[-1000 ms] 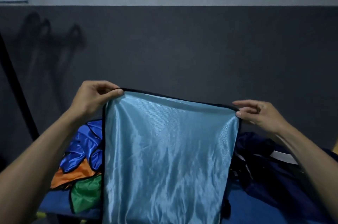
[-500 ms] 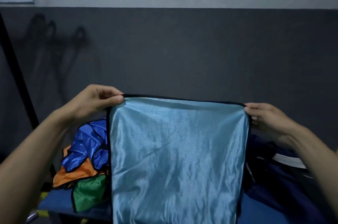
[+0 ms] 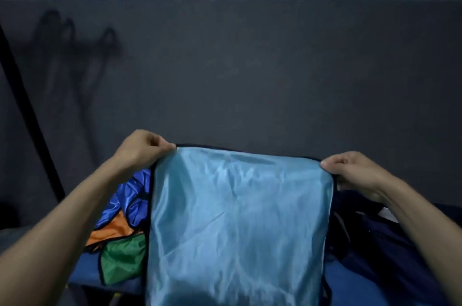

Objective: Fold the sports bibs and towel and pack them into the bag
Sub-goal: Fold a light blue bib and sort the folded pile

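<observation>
Now the left hand (image 3: 143,149) and right hand (image 3: 355,170) pinch the light-blue bib's (image 3: 237,218) top corners; the dark heap (image 3: 380,243) beside it is possibly the bag.

- The light blue bib (image 3: 237,225) hung spread between the left hand (image 3: 142,150) and the right hand (image 3: 355,173), screening the middle of the blue table (image 3: 85,273).
- Left of it, a pile of 3 bibs (image 3: 122,228), blue, orange and green, covered the table.
- Right of it, a dark navy bag (image 3: 380,250) filled the surface.
- Above the hands, open air stood before the dark wall (image 3: 250,68).
</observation>
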Motion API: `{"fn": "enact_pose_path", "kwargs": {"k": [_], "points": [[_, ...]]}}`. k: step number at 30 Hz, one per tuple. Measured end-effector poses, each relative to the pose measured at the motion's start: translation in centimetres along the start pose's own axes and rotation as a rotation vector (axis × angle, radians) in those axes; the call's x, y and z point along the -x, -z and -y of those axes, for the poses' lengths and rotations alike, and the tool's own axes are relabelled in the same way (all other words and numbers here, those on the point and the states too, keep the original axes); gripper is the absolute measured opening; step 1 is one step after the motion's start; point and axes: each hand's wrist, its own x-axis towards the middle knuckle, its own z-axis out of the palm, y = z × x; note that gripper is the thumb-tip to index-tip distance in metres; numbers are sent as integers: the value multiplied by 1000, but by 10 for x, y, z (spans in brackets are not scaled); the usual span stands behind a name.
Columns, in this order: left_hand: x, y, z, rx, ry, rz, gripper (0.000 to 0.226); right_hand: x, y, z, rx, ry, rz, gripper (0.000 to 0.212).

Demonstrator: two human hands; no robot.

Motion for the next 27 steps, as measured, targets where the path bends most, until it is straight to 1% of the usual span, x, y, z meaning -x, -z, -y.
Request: {"fn": "enact_pose_path", "kwargs": {"k": [2, 4, 6, 9, 11, 14, 16, 19, 22, 25, 27], "points": [[14, -29, -17, 103, -4, 37, 30, 7, -26, 10, -19, -43, 51, 21], [32, -60, -45, 241, -17, 140, 23, 16, -61, 30, -63, 4, 117, 16], [42, -87, -68, 315, -38, 176, 19, 23, -94, 48, -95, 65, 140, 21], [48, -104, -81, 405, -29, 166, 18, 27, -122, 63, -78, 129, 98, 29], [51, -105, -84, 438, -10, 165, 18, 28, -128, 65, -56, 132, 67, 33], [55, -104, -89, 460, 9, 182, 16, 29, -132, 68, -41, 127, 37, 30], [56, -101, -93, 459, 24, 219, 13, 31, -132, 71, 7, 147, 9, 24], [57, -98, -98, 399, 30, 248, 12, 32, -130, 78, 95, 181, -26, 24], [55, -98, -100, 399, 49, 256, 13, 33, -130, 86, 198, 199, -35, 22], [56, -95, -101, 464, 88, 304, 10, 39, -129, 92, 338, 226, -49, 24], [56, -94, -101, 523, 98, 308, 14, 45, -129, 95, 455, 246, -18, 29]]}}
